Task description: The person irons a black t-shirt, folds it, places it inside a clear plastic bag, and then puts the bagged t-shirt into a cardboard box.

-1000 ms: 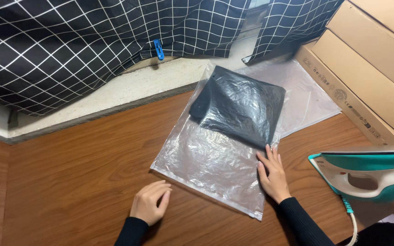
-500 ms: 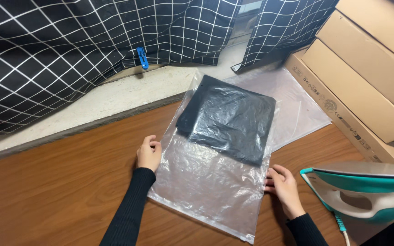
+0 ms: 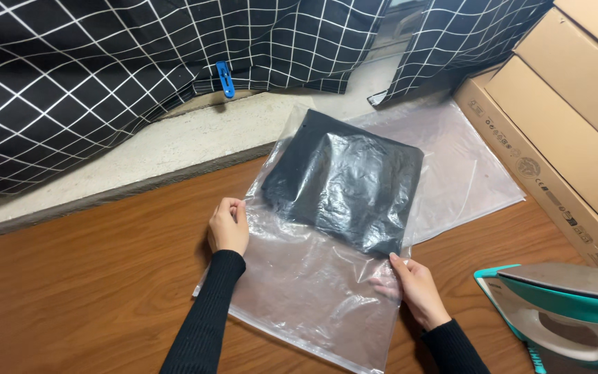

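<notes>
Item: clear plastic bag (image 3: 313,277), w/ folded black garment (image 3: 347,180) inside upper half; lay flat on wooden table (image 3: 91,277), top end overlapping grey ledge (image 3: 174,145).
Left hand (image 3: 228,227): pinched bag's left edge.
Right hand (image 3: 413,284): gripped right edge just below garment, thumb over film.
Handling (judged): light, limp, slippery film; contents soft, apt to slide. Best held at both side edges near garment.
Nearby: teal iron (image 3: 569,312) at right; second bag (image 3: 458,166) behind.

Teal and white iron (image 3: 569,312) standing on the wooden counter (image 3: 91,277), just right of the right hand. Stacked cardboard boxes (image 3: 562,118) far right, beyond it. Second clear plastic sheet (image 3: 465,166) flat ahead-right. Black grid-pattern curtain (image 3: 105,76) above the left hand, blue clip (image 3: 225,78) on its hem.
</notes>
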